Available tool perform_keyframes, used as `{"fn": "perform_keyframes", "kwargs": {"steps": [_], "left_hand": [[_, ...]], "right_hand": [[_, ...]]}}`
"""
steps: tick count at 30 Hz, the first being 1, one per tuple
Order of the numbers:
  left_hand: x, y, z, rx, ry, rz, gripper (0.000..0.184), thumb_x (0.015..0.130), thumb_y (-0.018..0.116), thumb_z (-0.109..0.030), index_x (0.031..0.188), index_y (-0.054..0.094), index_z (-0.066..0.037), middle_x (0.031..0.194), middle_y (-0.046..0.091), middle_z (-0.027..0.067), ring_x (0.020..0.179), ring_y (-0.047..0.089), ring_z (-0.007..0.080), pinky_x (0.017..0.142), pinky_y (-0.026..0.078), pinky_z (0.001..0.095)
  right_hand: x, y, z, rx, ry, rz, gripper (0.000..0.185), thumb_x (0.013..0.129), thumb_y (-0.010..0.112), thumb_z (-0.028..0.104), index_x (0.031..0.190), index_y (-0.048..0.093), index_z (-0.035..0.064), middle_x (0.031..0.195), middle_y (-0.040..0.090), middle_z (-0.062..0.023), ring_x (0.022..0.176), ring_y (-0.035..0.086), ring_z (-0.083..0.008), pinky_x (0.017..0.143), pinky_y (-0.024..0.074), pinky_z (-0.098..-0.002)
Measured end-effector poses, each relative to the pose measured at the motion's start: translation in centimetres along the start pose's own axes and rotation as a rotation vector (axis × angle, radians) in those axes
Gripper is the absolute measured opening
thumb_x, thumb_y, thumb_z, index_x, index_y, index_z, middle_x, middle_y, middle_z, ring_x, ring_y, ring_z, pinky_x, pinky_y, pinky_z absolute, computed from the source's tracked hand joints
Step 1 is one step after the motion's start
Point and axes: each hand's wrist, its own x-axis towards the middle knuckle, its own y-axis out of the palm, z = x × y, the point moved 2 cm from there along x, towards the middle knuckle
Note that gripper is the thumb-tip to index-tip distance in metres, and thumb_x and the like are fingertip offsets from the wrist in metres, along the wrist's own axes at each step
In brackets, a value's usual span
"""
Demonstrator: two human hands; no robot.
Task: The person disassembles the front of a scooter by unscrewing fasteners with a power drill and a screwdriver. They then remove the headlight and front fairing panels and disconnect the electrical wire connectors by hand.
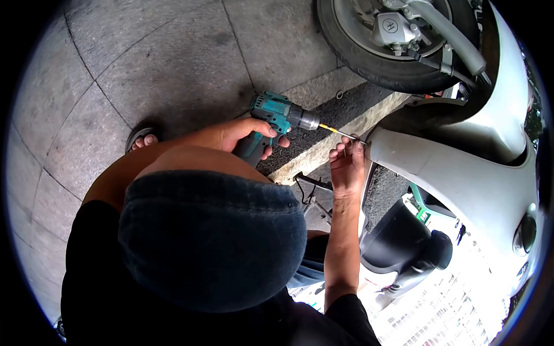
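Note:
My left hand (254,134) is wrapped round the grip of a teal and black cordless drill (271,109), which points to the right. From its chuck runs a long driver bit (329,128) with a yellow section and a thin metal shaft. Close to the bit's far end, the fingers of my right hand (348,167) pinch it, palm turned up towards me. The tip meets the edge of a white scooter panel (398,153); a screw there, if any, is too small to make out.
A scooter wheel (398,75) with its brake caliper (392,26) is at the top right. A small ring (339,94) lies by the stone kerb (314,147). A black scooter seat (398,239) shows lower right, paving (173,63) at left. Dark blue cloth (213,242) blocks the lower middle.

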Motion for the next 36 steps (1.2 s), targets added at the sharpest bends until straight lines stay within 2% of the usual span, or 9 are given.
{"fn": "perform_keyframes", "kwargs": {"steps": [14,36], "left_hand": [[0.7,-0.6,-0.4,-0.031,-0.044,0.035,0.054,0.081,0.061,-0.013,0.133,0.049,-0.006,0.106,0.065,0.0137,0.065,0.064,0.0179,0.064,0.056,0.0340],[1.2,-1.0,0.7,-0.064,-0.026,0.070,0.055,0.082,0.060,-0.013,0.134,0.047,-0.004,0.105,0.064,0.0123,0.066,0.062,0.0166,0.067,0.055,0.0331]], "right_hand": [[-0.3,0.2,-0.1,0.011,-0.036,-0.008,0.020,0.094,0.064,0.021,0.108,0.061,0.0078,0.098,0.066,-0.0069,0.083,0.062,-0.0155,0.071,0.0527,-0.0304],[0.4,-0.4,-0.4,0.016,-0.021,-0.053,0.013,0.096,0.060,0.021,0.102,0.062,0.0092,0.096,0.067,-0.0070,0.083,0.063,-0.0167,0.071,0.0533,-0.0321]]}}
